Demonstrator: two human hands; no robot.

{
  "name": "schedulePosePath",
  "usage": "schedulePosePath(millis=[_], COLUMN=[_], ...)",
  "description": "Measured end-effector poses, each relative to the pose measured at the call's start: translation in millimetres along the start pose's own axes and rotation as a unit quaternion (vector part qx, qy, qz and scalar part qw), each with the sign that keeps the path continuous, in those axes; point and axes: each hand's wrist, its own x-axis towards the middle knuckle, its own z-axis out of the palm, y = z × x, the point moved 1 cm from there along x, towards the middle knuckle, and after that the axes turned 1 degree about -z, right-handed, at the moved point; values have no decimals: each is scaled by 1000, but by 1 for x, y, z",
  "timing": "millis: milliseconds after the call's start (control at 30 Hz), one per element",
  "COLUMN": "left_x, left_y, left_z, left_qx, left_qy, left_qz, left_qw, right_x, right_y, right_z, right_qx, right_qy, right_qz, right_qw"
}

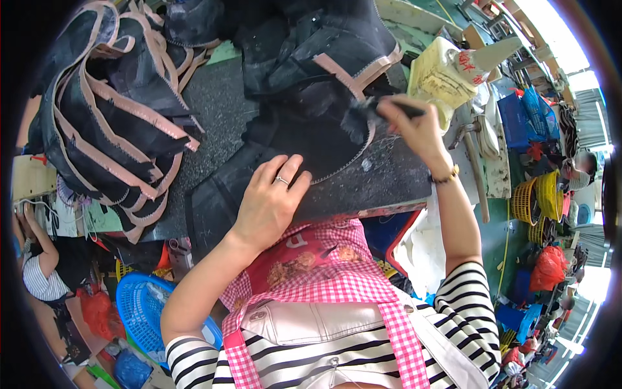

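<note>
Bright windows shine beyond a green floor, yellow line marked

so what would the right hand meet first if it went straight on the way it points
Probably the pink strip, just past the brush in the right hand, though depth is unclear.

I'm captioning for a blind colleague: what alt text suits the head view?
Left hand rests on a black piece on a dark workbench; the right hand holds a blurred, brush-like tool over it. Black pieces with pinkish edging lie piled left, a yellow container right.
</note>
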Motion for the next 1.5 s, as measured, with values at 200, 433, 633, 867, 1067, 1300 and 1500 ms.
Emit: schedulePosePath(millis=[200, 433, 633, 867, 1067, 1300, 1500], left_x=[-20, -21, -14, 3, -34, -44, -56], left_y=[0, -3, -4, -11, -17, -10, -11], left_z=[21, 19, 17, 21, 6, 4, 12], left_qx=[-16, -40, -21, -47, -30, 20, -2], left_qy=[64, 67, 104, 94, 70, 25, 62], left_qz=[-8, -13, -9, 0, -23, -43, -46], left_qw=[998, 997, 994, 994, 997, 999, 997], right_x=[-48, 13, -38, -44, -63, -7, 3], right_y=[-33, -21, -48, 25, -5, -10, -43], right_z=[48, 44, -13, -81, -79, 29, 76], right_qx=[-139, -150, -130, -273, 27, -12, -69], right_qy=[-64, 143, 113, 246, 221, 183, 80], right_qz=[-246, -155, -67, 25, 109, 91, -94], right_qw=[957, 966, 983, 930, 969, 979, 990])
